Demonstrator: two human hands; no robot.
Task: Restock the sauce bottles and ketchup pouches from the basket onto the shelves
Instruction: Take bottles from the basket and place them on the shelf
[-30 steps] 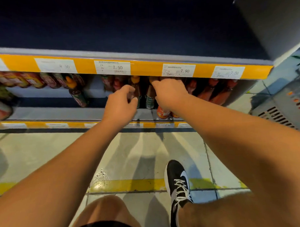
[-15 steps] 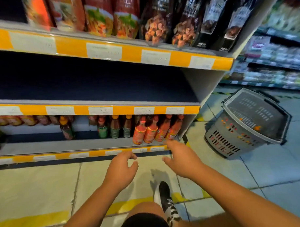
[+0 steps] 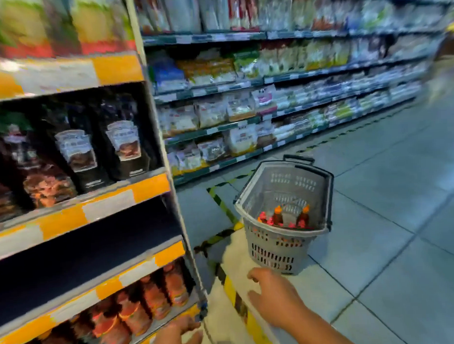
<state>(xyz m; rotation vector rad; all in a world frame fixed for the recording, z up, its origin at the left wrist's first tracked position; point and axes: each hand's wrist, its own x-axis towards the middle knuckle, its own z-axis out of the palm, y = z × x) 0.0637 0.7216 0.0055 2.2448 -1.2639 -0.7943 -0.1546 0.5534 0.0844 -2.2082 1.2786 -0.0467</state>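
Both hands empty: our right hand (image 3: 275, 297) spread wide, reaching toward the basket (image 3: 272, 241); left hand (image 3: 176, 337) loosely open by the bottom shelf (image 3: 159, 326). Bottles (image 3: 290, 217) stand upright in the basket on the floor. Risk: view blurred from turning, so a hasty grab could topple them or tip the basket

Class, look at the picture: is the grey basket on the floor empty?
No. The basket holds sauce bottles with orange caps at its bottom.
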